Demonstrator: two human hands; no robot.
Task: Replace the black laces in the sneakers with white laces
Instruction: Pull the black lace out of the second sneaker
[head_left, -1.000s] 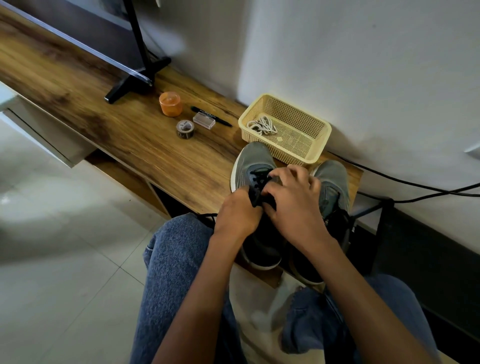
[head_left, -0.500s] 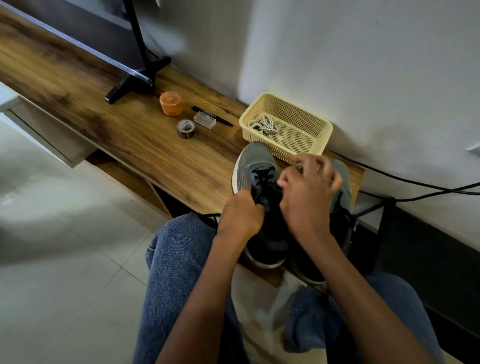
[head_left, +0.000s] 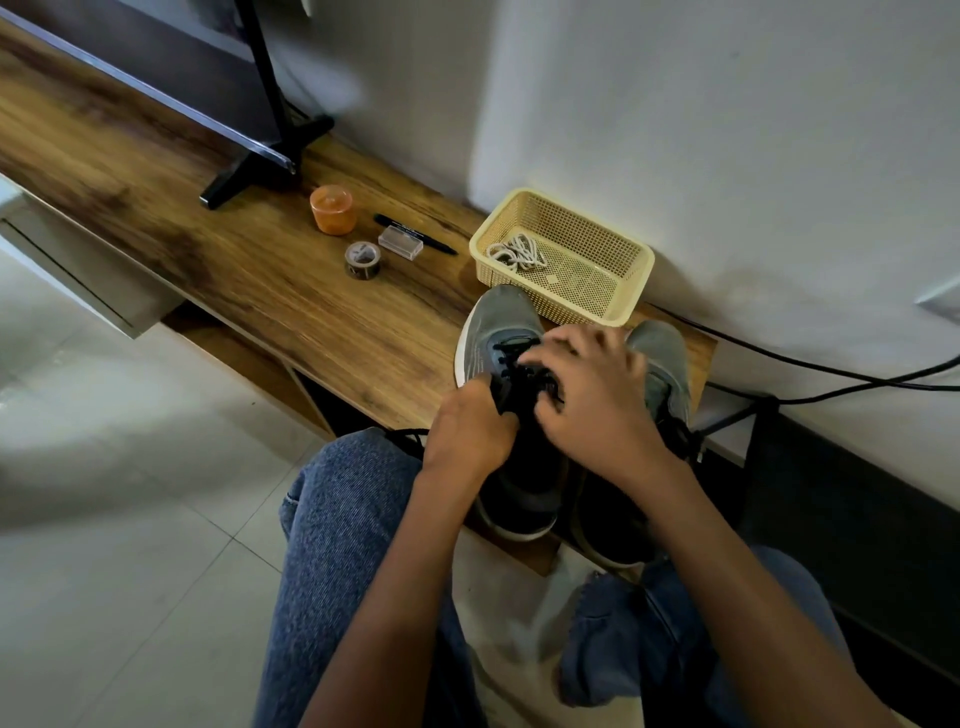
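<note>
At frame centre, our left hand (head_left: 470, 434) pinches the limp black lace (head_left: 511, 358); our right hand (head_left: 597, 400) rests half-curled, grasp unclear. We'd grip near eyelets.

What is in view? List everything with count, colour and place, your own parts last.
sneakers: 2, grey, side by side at shelf's near end
black lace: 1, in left sneaker
white laces: 1 bundle, in basket
basket: 1, pale yellow, beyond sneakers
jar: 1, orange, on shelf
tape roll: 1, patterned, near jar
clear box: 1, beside marker
marker: 1, black
shelf: 1, wooden
stand: 1, black
cables: black, right
left hand: gripping shoe's tongue area
right hand: on laces
</note>
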